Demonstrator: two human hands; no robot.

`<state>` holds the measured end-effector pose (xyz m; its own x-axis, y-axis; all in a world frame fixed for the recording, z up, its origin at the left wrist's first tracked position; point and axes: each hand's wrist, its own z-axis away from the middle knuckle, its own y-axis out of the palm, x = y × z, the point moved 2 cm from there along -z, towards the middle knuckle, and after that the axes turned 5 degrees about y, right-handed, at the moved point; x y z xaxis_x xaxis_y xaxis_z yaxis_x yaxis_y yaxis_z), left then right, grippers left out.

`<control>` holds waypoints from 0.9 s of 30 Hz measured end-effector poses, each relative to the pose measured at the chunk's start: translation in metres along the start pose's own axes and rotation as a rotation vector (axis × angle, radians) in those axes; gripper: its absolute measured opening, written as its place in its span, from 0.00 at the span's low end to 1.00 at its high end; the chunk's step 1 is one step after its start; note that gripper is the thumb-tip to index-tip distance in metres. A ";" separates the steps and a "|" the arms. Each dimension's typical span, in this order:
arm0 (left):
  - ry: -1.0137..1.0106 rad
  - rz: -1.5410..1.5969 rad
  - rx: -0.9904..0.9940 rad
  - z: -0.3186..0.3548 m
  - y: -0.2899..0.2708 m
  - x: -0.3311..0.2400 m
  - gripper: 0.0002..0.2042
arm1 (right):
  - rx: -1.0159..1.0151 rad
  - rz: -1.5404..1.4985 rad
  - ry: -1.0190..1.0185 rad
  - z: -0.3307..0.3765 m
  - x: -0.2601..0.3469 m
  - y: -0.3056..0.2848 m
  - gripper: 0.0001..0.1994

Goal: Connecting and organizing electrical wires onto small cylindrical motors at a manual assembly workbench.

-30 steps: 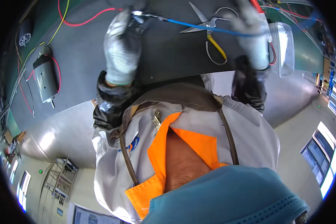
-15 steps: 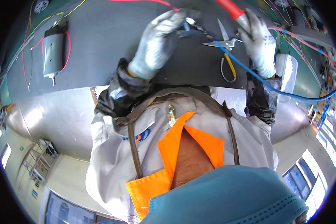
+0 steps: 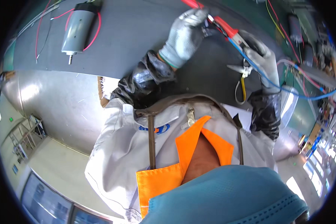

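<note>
My left hand (image 3: pixel 183 37), in a grey glove, pinches the end of a blue wire (image 3: pixel 306 95) at the jaws of a red-handled plier tool (image 3: pixel 227 29). My right hand (image 3: pixel 261 61), also in a grey glove, grips the tool's handles. From the tool the blue wire runs across my right hand and off to the right. Both hands are over a dark grey mat (image 3: pixel 138 44). Small scissors with yellow handles (image 3: pixel 242 76) lie on the mat just below my right hand.
A silver cylindrical motor (image 3: pixel 76 30) with red leads lies on the mat at the upper left. Red, yellow and green wires and small parts crowd the green bench (image 3: pixel 306 41) at the right. A clear plastic piece (image 3: pixel 289 102) sits by my right forearm.
The view has swung, so the motor now sits further in from the left edge. The red-handled tool has come down between my hands, and both hands have closed in on the wire end.
</note>
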<state>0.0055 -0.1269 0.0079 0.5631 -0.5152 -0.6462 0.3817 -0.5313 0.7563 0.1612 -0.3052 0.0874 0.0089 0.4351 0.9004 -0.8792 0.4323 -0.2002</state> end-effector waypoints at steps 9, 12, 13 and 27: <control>0.009 0.006 -0.094 0.003 -0.033 0.002 0.15 | -0.075 0.011 -0.174 -0.125 0.026 -0.025 0.21; -0.098 -0.017 -0.082 0.010 -0.008 -0.010 0.15 | -0.047 0.167 -0.215 -0.178 0.030 -0.031 0.22; -0.091 -0.017 -0.074 0.008 -0.009 -0.010 0.15 | -0.044 0.289 -0.206 -0.191 0.030 -0.032 0.22; -0.119 -0.045 -0.005 0.014 -0.018 -0.010 0.23 | -0.666 1.001 -0.527 0.030 -0.042 -0.100 0.23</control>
<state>-0.0169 -0.1219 -0.0007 0.4548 -0.5673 -0.6866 0.4085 -0.5522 0.7268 0.2341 -0.3904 0.0813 -0.8252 0.4997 0.2635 0.0065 0.4748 -0.8801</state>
